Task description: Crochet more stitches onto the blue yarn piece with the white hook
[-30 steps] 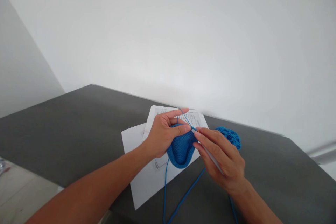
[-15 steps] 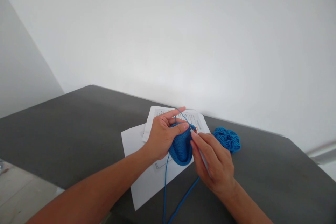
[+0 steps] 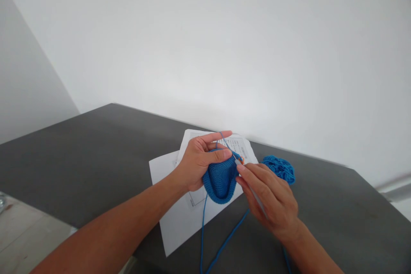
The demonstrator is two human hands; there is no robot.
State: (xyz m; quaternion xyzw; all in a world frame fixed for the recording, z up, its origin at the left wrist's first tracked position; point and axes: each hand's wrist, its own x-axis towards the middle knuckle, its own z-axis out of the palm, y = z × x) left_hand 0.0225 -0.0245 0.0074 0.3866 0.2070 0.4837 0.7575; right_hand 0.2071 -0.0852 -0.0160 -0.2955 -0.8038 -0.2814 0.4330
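The blue crochet [image 3: 221,182] was up between both hands, over the papers [image 3: 175,231], its hollow facing the person. At its left, the left hand [image 3: 194,163] pinched its upper edge, thumb flat on top, index finger stretched out straight with a strand [image 3: 224,138] looped over it. At its right, the right hand [image 3: 274,199] was curled closely around a pale hook [image 3: 257,199], held like a pen, tip at the crochet's rim near something small and orange [image 3: 241,160]. The forearms slanted in from the crochet's lower left and lower right. Right of the crochet, a yarn bundle [image 3: 280,169] lay on the dark table [image 3: 96,150].
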